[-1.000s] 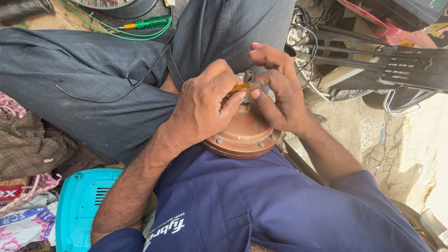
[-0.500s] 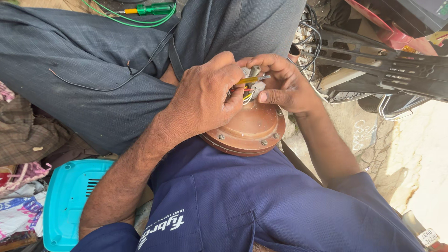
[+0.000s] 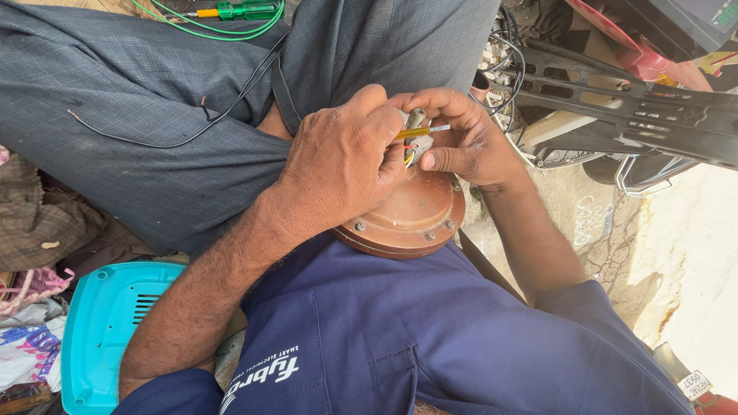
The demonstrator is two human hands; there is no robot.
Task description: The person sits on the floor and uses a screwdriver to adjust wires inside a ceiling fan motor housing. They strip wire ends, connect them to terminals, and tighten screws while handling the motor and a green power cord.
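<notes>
shirt: dark blue sleeves (image 3: 430, 338) fill the bottom of the shot, closest to the camera, both forearms reaching up from there.

teal thing: a turquoise plastic cover (image 3: 104, 330) with vent slots sits way off to the lower left of the fingers, next to some crumpled cloth and wrappers.

motor housing: round copper-brown metal casing (image 3: 415, 219) with bolts around the rim, propped in the lap right under both hands. The heels of the hands rest on or just above its top.

left hand: the left hand (image 3: 342, 165) comes in from the left, curled over the middle of the casing. Its fingers are pinched tight on the yellow wire (image 3: 411, 132), so closed around it, not spread.

right hand: the right hand (image 3: 465, 142) comes from the right, fingers bent in narrow around a small grey connector (image 3: 416, 119) at the hub. The thumb lies flat just below it. Looks like a pinch grip on that piece, though the exact contact is partly hidden by the left knuckles.

wires: besides the yellow one there's a short bunch of coloured leads (image 3: 409, 156) coming up out of the casing, right between the two sets of fingers.

legs: grey trousers (image 3: 154, 115) beyond the hands, with a thin black cable (image 3: 192, 131) draped across the thigh, well left of the fingers.

far stuff: a green-handled screwdriver (image 3: 242, 11) and green wire loop at the top edge, far up-left of the fingers. Up-right there's a black metal frame (image 3: 615, 100) and a tangle of parts.
</notes>
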